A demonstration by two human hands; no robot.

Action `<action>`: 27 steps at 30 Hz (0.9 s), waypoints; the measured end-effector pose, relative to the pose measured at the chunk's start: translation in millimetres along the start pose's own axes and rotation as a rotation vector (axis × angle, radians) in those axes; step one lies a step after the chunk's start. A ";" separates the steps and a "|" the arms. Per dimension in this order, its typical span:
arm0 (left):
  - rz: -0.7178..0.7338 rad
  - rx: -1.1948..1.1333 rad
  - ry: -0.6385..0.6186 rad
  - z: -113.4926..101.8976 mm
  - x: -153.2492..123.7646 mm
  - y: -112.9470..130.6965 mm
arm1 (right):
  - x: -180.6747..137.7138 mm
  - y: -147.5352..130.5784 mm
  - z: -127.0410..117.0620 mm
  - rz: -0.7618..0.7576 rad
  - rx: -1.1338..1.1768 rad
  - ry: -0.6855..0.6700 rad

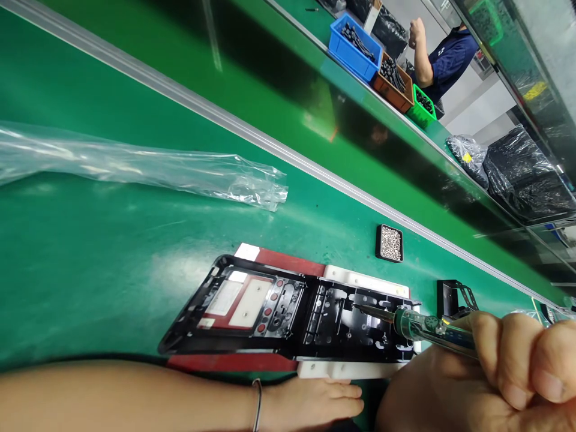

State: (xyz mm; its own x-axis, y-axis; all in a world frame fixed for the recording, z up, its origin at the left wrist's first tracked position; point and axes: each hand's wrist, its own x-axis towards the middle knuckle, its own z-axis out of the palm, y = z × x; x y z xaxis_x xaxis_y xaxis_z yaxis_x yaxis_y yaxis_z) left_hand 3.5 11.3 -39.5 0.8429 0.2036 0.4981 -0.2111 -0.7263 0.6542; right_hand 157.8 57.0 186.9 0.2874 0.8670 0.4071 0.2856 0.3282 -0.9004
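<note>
I am holding a screwdriver [427, 329] in my right hand [490, 378]. My fingers are curling tight around its see-through green handle. Its thin metal tip is touching the black plastic frame [288, 312] just in front of my hand. The frame is flat and long, with lots of little holes and slots. It has a see-through window and small red dots on its far end. It is lying on a red and white holder [360, 279].

My left hand [315, 403] is lying flat with its fingers pressed together. It is touching the near edge of the holder, right beside my right hand. I am wearing a thin bracelet [258, 403] on that wrist.

A little black tray of shiny screws [389, 243] is sitting a bit past the frame. A small black bracket [454, 297] is standing just beyond my right hand. A clear plastic bag [135, 165] is lying far off to the side.

Everything is sitting on a shiny green counter [90, 270]. Far away, another person in a dark blue shirt [443, 57] is standing near a blue bin [353, 45], an orange bin [393, 81] and a green bin [420, 107].
</note>
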 end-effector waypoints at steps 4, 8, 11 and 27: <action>-0.005 -0.005 -0.004 -3.7 0.7 1.6 | -3.2 -0.2 -3.0 0.003 -0.006 -0.012; -0.020 -0.012 -0.018 -5.9 0.0 2.6 | -3.5 -0.4 -2.9 0.004 -0.012 -0.024; -0.024 -0.021 -0.025 -2.7 -1.1 1.7 | -2.9 -0.8 -2.7 0.007 -0.017 -0.031; -0.028 -0.031 0.000 -0.5 -2.8 2.7 | -4.6 -5.7 -11.2 -0.031 -0.022 -0.071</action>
State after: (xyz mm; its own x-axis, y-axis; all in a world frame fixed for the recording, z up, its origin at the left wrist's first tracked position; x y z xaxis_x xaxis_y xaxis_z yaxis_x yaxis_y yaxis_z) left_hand 0.4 9.1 -38.9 0.8489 0.2237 0.4789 -0.2025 -0.6992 0.6857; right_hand 165.0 46.9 191.9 0.2131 0.8811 0.4222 0.3140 0.3474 -0.8836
